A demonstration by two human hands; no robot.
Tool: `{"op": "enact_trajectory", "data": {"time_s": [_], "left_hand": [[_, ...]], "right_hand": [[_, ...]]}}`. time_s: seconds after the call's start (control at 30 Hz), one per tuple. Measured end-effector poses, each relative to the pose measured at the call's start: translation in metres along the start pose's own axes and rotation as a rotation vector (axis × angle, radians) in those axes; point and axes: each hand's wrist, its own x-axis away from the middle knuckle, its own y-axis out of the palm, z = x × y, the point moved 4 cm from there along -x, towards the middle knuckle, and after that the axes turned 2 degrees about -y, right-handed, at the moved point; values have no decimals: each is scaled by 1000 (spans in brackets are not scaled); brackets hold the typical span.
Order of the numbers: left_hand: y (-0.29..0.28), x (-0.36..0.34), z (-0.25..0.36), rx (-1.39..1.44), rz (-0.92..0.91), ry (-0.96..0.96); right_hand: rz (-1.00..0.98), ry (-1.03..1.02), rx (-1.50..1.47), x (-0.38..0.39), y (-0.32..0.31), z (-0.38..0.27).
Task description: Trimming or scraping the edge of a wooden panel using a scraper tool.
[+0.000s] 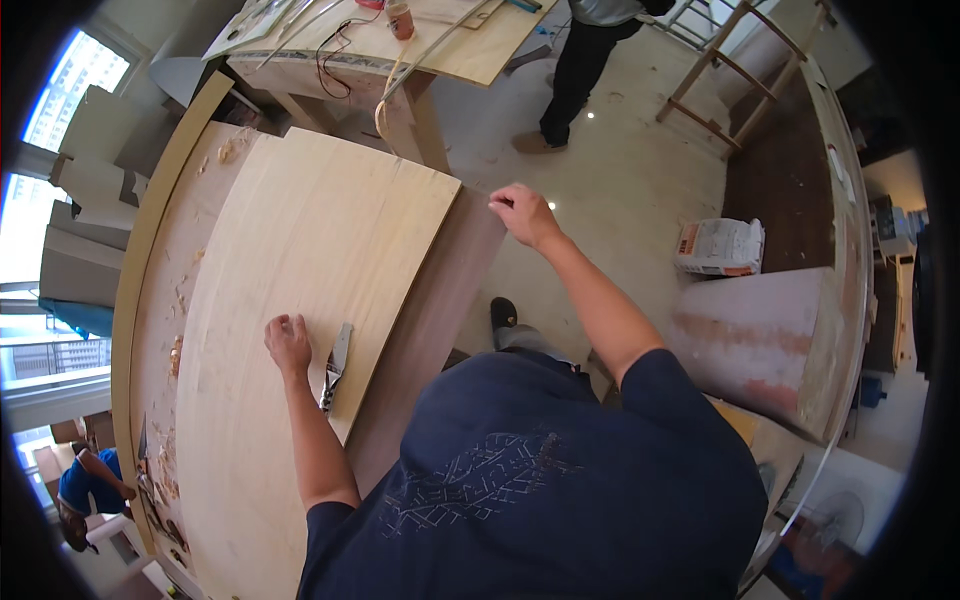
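Observation:
A wide, pale wooden board point(300, 230) lies on the workbench point(440, 290) in front of me. My left hand point(289, 345) rests on the board, fingers bent and slightly apart, with nothing visible in them. Just to its right lies a silver hand tool point(336, 366) with a flat, blade-like end and a patterned handle; the hand does not touch it. My right hand point(522, 214) is raised beyond the board's far right corner, its fingers curled together. Whatever those fingers may hold is too small or hidden to make out.
Wood shavings point(228, 150) lie along the bench's left side, inside a yellowish edge strip point(150, 230). A second table point(460, 55) with a jar point(399, 20) and cables stands ahead. Another person point(575, 80) stands beyond it. A white sack point(720, 247) and a wooden frame point(740, 75) are right.

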Motion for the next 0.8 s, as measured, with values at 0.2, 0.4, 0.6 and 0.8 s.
{"op": "enact_trajectory", "data": {"time_s": [0.2,0.4,0.6,0.8], "left_hand": [[9,-57,27,-235,17,-60],[13,-169,-23,-342,-109,-82],[-1,-242,-72,-290,-134,-45],[-6,-249,-72,-267,-248,-112]], "right_hand": [[-156,-71,86,-55,39,13],[-214,22,93,-62,48,17],[-173,74,-27,-68,48,14],[-165,140,-138,-70,53,18]]}}
